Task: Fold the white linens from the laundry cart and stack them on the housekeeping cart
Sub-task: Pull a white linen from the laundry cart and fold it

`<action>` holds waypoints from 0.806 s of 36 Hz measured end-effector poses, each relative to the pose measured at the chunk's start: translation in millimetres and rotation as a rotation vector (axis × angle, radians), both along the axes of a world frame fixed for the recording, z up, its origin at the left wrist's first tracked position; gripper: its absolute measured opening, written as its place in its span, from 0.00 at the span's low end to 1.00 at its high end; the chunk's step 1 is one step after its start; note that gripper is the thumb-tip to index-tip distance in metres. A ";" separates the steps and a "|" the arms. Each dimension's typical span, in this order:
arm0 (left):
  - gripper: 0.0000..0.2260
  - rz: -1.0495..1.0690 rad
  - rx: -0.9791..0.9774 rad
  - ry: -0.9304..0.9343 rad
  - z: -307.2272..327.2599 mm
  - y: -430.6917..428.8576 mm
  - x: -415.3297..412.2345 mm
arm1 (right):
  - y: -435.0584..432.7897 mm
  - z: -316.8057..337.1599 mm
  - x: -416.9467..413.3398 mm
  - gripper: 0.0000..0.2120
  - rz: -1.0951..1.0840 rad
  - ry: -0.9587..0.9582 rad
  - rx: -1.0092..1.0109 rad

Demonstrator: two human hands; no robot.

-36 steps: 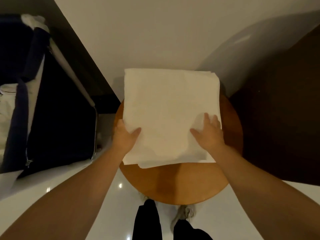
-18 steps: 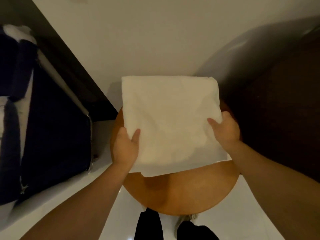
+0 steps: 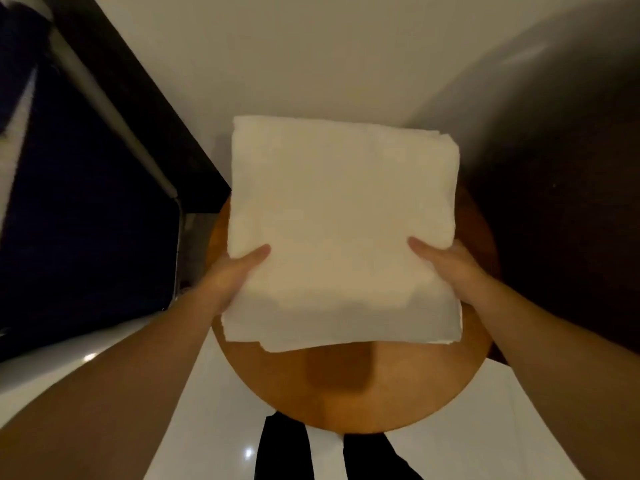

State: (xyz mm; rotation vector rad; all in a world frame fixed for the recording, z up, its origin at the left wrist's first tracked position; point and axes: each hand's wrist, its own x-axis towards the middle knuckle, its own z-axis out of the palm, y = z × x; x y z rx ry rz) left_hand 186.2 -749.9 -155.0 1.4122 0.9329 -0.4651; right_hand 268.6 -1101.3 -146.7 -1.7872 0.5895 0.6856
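A folded white linen (image 3: 341, 216), square and several layers thick, is lifted above a round wooden table (image 3: 349, 386). My left hand (image 3: 232, 271) grips its left edge, thumb on top and fingers hidden beneath. My right hand (image 3: 446, 261) grips the right edge the same way. The linen's near edge hangs over the tabletop and casts a shadow on it.
A dark blue laundry cart (image 3: 79, 220) with a metal frame rail (image 3: 114, 112) stands close on the left. A pale wall (image 3: 311, 46) rises behind the table and a dark wooden panel (image 3: 571, 202) is on the right. Glossy white floor (image 3: 207, 427) lies below, with my dark trouser legs.
Both hands moved from pressing on top of the linen to gripping its side edges. The folded linen has risen off the table toward the camera.
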 end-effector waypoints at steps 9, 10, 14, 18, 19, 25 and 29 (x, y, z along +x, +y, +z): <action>0.36 0.035 -0.043 -0.021 -14.1 -1.7 9.2 | 3.4 -12.2 12.2 0.37 -0.036 0.095 0.078; 0.32 0.030 -0.057 -0.012 -15.6 -1.1 9.4 | 2.9 -12.2 12.7 0.37 -0.033 0.115 0.076; 0.29 -0.011 -0.106 0.047 -15.6 -0.2 9.4 | 2.4 -11.3 12.1 0.33 -0.038 0.143 0.082; 0.46 -0.019 -0.136 -0.001 -19.9 7.6 15.2 | 1.3 -15.3 11.8 0.34 -0.054 0.119 0.100; 0.47 -0.025 -0.144 -0.008 -19.9 7.5 16.1 | 0.0 -16.2 12.1 0.34 -0.057 0.122 0.108; 0.46 -0.065 -0.236 -0.002 -19.5 13.0 19.1 | -7.2 -10.1 19.2 0.36 0.007 0.202 0.191; 0.42 -0.058 -0.231 -0.037 -11.2 12.0 28.5 | -8.8 1.2 23.3 0.26 0.029 0.232 0.235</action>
